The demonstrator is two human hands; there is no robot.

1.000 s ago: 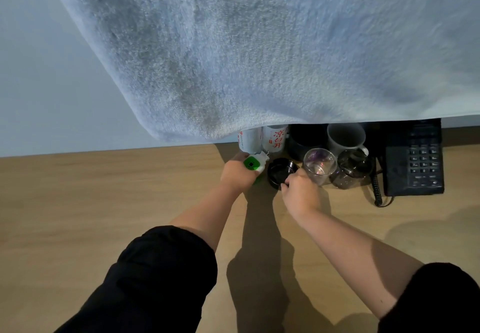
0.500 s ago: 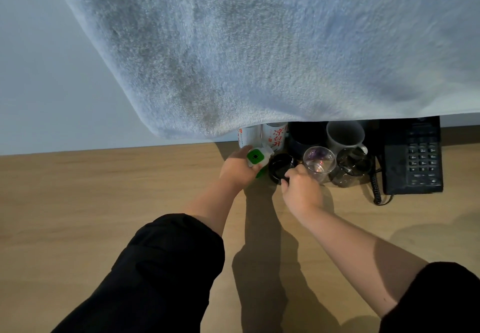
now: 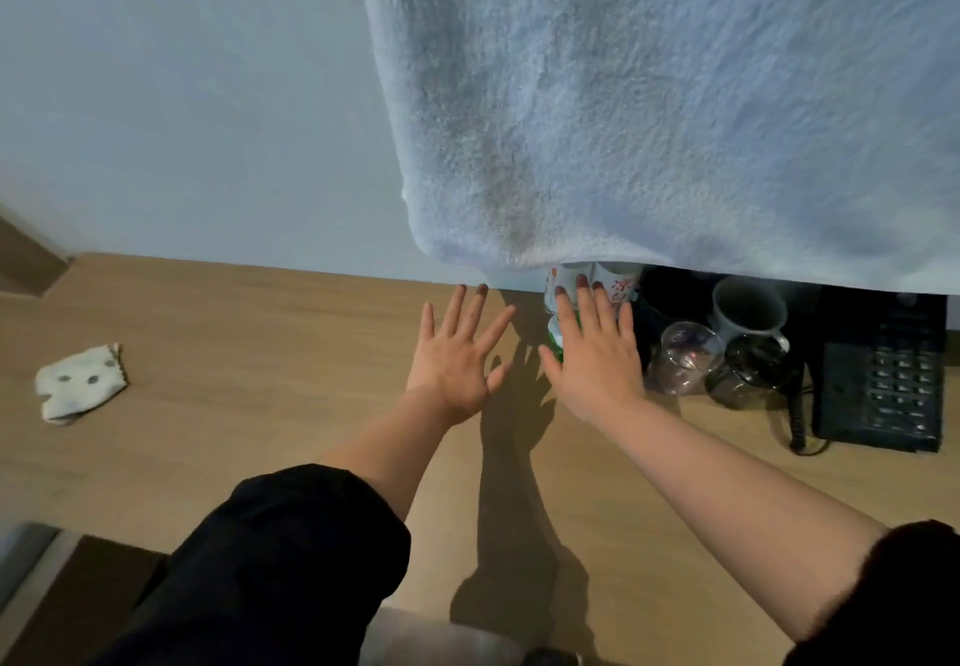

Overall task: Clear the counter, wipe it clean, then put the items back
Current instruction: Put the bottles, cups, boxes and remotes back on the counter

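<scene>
Cloth [image 3: 78,384]: spotted and crumpled, at 9 o'clock on the counter [image 3: 249,405], well apart from both hands. It is laid aside, so the wiping is probably finished.
Left hand [image 3: 457,358]: near centre, palm down, fingers straight and spread, holding nothing.
Right hand [image 3: 592,353]: at 3 o'clock of the left hand, in the same flat, splayed pose, gripping nothing. I cannot tell whether either palm touches the wood.
Bottle [image 3: 555,333]: green cap, partly hidden behind the right hand's thumb side.
Cans [image 3: 621,285]: two with red print, at 12 o'clock of the right hand against the wall [image 3: 182,119]. The towel [image 3: 675,93] covers their tops.
Glass [image 3: 685,359], mug [image 3: 748,307], jar [image 3: 753,371]: bunched at 3 o'clock of the right hand.
Phone [image 3: 883,384]: far 3 o'clock, cord trailing forward.
Judgement: the items are grouped at the wall to keep the front of the counter free. The empty hands suggest the put-back is nearly done.
</scene>
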